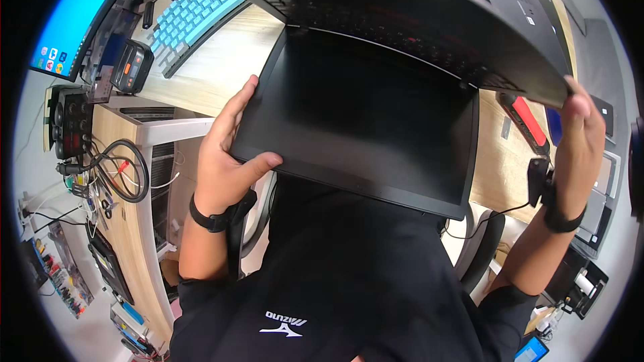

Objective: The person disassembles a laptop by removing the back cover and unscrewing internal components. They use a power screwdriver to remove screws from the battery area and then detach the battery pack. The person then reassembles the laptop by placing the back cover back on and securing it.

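A black laptop hangs open in front of my chest, with its dark screen (pixel 362 107) lower and facing up. Its keyboard half (pixel 416 13) rises steeply beyond the hinge, the keys turned down toward the screen and partly in shadow. My left hand (pixel 231 144) grips the left edge of the screen, thumb over the near corner and fingers along the side. At the right, my right hand (pixel 580 124) pinches the outer corner of the keyboard half. The laptop's outer faces are hidden from here.
Left on the wooden desk are a blue keyboard (pixel 194 23), a small black device (pixel 132 67) and a lit monitor (pixel 80 13). A red-and-black tool (pixel 526 121) lies at the right, another dark laptop (pixel 520 3) beyond. Cables (pixel 124 171) hang by the desk's left side.
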### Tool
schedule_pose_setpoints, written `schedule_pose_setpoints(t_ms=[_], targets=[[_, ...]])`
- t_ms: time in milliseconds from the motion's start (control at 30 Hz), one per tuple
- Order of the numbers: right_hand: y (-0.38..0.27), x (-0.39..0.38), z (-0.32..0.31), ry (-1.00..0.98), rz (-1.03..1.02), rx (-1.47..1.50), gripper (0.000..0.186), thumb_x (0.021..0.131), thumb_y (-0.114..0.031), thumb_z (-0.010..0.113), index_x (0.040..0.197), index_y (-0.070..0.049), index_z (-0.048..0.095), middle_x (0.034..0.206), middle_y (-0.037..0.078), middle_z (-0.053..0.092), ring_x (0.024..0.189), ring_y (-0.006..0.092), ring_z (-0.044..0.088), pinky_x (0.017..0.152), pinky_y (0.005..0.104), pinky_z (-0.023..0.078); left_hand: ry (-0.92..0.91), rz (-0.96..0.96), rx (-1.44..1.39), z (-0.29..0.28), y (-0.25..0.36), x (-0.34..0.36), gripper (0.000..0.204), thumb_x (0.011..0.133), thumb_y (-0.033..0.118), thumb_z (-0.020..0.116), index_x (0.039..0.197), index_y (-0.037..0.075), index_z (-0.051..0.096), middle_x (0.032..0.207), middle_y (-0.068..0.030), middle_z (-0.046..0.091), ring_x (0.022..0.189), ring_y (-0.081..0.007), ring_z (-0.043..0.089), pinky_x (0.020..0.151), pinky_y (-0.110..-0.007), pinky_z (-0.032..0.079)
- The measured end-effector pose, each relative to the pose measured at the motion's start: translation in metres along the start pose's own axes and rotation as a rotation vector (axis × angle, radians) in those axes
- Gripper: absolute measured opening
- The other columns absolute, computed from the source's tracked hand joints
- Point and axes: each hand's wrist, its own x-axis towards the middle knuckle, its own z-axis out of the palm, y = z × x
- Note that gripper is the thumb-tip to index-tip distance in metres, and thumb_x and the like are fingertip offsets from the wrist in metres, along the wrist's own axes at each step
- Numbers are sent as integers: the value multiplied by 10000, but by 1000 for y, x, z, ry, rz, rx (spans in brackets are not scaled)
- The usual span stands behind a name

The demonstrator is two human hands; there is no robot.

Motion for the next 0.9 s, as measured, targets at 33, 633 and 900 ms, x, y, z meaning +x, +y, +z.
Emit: schedule_pose_setpoints(t_ms=[33, 633, 900], targets=[[-1, 11, -3, -29, 12, 33, 778, 1032, -670, 515, 1172, 70, 708, 924, 86, 720, 866, 167, 646, 863, 278, 476, -26, -3, 45, 0, 1, 1, 1018, 734, 45, 921, 1580, -67, 366, 1652, -193, 398, 1484, -269, 448, 1226, -382, 341], [-6, 61, 0, -169, 33, 95, 790, 1028, -725, 440, 1163, -2, 730, 982, 104, 782, 927, 198, 739, 1067, 397, 474, -185, 44, 734, -35, 31, 103, 502, 860, 278, 847, 1207, -29, 654, 976, -132, 750, 1004, -243, 725, 931, -354, 534], [-6, 63, -3, -198, 39, 125, 783, 1033, -721, 431, 1129, -7, 738, 989, 104, 786, 930, 197, 742, 1075, 406, 469, 132, 296, 887, 15, 18, 165, 727, 707, 401, 983, 1207, -1, 642, 773, 11, 601, 698, -115, 546, 618, -290, 482]])
